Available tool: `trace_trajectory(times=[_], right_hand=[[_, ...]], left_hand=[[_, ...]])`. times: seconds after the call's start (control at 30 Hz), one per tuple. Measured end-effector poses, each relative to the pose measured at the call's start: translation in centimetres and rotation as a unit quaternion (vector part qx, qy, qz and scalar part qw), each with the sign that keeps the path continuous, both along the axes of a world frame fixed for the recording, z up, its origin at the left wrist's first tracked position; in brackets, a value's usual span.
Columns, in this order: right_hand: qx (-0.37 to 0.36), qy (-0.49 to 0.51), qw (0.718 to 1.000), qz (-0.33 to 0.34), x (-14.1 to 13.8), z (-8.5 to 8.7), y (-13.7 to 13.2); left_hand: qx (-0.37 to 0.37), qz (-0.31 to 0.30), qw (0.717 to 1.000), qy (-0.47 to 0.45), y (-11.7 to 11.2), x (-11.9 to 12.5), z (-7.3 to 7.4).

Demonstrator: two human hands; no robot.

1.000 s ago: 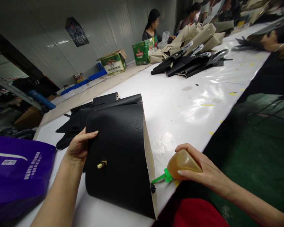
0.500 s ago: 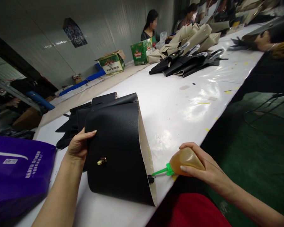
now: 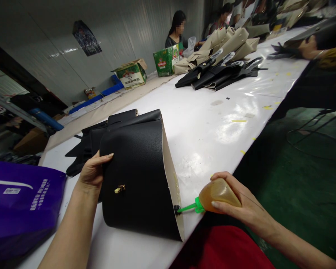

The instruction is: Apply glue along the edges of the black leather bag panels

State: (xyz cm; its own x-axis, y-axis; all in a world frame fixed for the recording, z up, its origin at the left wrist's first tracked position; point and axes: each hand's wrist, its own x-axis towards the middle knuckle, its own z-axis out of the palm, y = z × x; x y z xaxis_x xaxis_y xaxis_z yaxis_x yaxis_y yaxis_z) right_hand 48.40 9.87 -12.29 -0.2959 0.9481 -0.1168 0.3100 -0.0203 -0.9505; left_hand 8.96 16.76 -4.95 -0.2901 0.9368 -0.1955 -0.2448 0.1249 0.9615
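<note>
In the head view, my left hand [image 3: 93, 171] grips the left side of a black leather bag piece [image 3: 137, 172], thumb on top and the other fingers hidden beneath. A small gold clasp [image 3: 119, 189] sits on the black face. The piece curves over, and its pale inner side [image 3: 172, 175] shows along the right edge with shiny glue-like streaks. My right hand [image 3: 235, 198] is closed round a squeeze bottle [image 3: 220, 195] of amber liquid. Its green nozzle [image 3: 189, 206] points left, the tip at a small dark patch on the pale inner edge.
More black pieces [image 3: 85, 144] lie behind the held one on the white table [image 3: 201, 123]. A purple bag [image 3: 22, 209] stands at the left. Farther back are black and beige bundles [image 3: 226, 45], green cartons [image 3: 130, 74] and other people; one person's hand [image 3: 309, 48] shows at right.
The nozzle tip has shifted slightly left and down, onto the dark patch at the inner edge. My left hand keeps its hold on the bag piece. The view has moved slightly.
</note>
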Motion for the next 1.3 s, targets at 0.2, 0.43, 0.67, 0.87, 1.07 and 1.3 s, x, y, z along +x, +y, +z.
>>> trace_trajectory(times=[0.2, 0.43, 0.67, 0.87, 1.07, 1.3], right_hand=[[-0.006, 0.030, 0.999, -0.023, 0.0, 0.2, -0.4], [0.001, -0.011, 1.000, -0.028, -0.2, 0.0, 0.3], [-0.007, 0.024, 0.997, -0.068, -0.4, 0.3, -0.2], [-0.020, 0.052, 0.996, -0.064, -0.8, -0.2, -0.2], [-0.012, 0.054, 0.998, -0.032, -0.8, -0.3, -0.6], [-0.001, 0.028, 0.999, -0.028, -0.8, 0.5, -0.7]], left_hand=[[0.002, -0.002, 1.000, -0.010, 0.0, 0.1, 0.0], [0.003, -0.010, 1.000, -0.025, -0.1, 0.0, 0.1], [0.008, -0.009, 1.000, -0.019, -0.1, 0.0, 0.1], [0.014, -0.006, 1.000, -0.019, 0.0, -0.4, -0.2], [0.019, -0.001, 1.000, -0.019, 0.0, -0.7, -0.3], [0.018, 0.007, 1.000, -0.020, -0.2, -0.5, -0.2]])
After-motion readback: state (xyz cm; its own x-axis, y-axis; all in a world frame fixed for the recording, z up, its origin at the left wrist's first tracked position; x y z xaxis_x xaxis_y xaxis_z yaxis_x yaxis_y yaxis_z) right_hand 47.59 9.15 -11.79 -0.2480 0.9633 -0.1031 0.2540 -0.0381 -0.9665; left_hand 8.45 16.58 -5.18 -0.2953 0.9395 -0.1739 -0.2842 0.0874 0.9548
